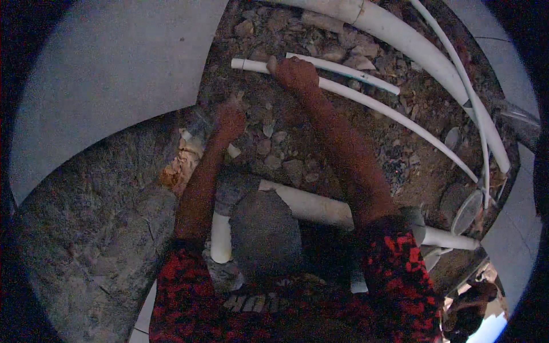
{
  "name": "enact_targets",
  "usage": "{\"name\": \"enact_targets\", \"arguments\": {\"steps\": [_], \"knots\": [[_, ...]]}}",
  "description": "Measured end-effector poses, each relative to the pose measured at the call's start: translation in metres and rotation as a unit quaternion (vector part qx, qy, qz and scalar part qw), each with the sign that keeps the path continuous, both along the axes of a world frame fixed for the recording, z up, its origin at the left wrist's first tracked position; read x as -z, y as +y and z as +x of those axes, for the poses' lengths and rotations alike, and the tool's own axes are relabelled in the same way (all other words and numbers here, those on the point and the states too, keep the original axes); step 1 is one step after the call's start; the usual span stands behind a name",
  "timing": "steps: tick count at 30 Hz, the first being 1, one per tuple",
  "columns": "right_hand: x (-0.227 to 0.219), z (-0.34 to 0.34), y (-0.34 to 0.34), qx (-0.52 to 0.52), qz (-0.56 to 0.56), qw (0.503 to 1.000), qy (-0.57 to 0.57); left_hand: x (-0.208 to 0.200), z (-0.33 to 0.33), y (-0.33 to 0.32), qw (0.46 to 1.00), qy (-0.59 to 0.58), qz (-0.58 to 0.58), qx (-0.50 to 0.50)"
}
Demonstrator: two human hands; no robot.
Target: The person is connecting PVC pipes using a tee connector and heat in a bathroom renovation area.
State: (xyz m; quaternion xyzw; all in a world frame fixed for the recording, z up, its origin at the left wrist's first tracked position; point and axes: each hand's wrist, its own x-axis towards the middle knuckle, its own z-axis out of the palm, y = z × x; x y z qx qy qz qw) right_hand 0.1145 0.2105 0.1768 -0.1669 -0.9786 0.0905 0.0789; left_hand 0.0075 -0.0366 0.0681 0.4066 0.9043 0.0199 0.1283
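My right hand point(295, 74) is closed around a thin white pipe point(366, 99), a little way in from its left end. That end sticks out past my fingers, and the rest curves away to the lower right. Just beyond the hand lies a shorter thin white pipe point(354, 73). My left hand point(230, 121) is below and left of the pipe's end, apart from it. Its fingers look curled together but are dim and blurred; whatever they may hold cannot be made out.
Stones point(293, 170) and loose soil cover the ground. A thick white pipe point(412, 46) arcs along the far right. Closer in lie another thick pipe point(314, 203), a short white pipe point(221, 240) and crumpled brown paper point(182, 163). Another person point(472, 303) shows at lower right.
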Motion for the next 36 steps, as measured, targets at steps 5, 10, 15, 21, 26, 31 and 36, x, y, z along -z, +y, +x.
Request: {"name": "enact_targets", "arguments": {"steps": [5, 10, 15, 21, 26, 31, 36], "knots": [[0.035, 0.038, 0.016, -0.039, 0.142, 0.989, -0.023, -0.051, 0.025, 0.079, 0.831, -0.476, 0.147, -0.249], [0.069, 0.032, 0.04, 0.008, 0.059, 0.998, 0.005, -0.037, 0.031, 0.066, 0.88, 0.368, 0.198, 0.228], [-0.003, 0.013, 0.007, 0.021, -0.019, 0.999, -0.033, -0.109, 0.023, 0.079, 0.999, -0.018, -0.039, -0.015], [0.005, 0.018, 0.019, -0.053, -0.033, 0.99, -0.124, -0.083, 0.003, 0.104, 0.996, -0.081, -0.029, -0.023], [0.02, 0.022, 0.024, 0.066, -0.127, 0.977, -0.158, -0.085, 0.026, 0.086, 0.991, -0.11, -0.075, -0.014], [0.01, 0.005, 0.011, -0.039, 0.005, 0.996, -0.081, -0.062, 0.012, 0.067, 0.98, -0.083, -0.143, -0.115], [0.043, 0.046, 0.028, -0.012, 0.145, 0.987, 0.065, -0.122, 0.018, 0.145, 0.926, -0.306, -0.069, -0.207]]}}
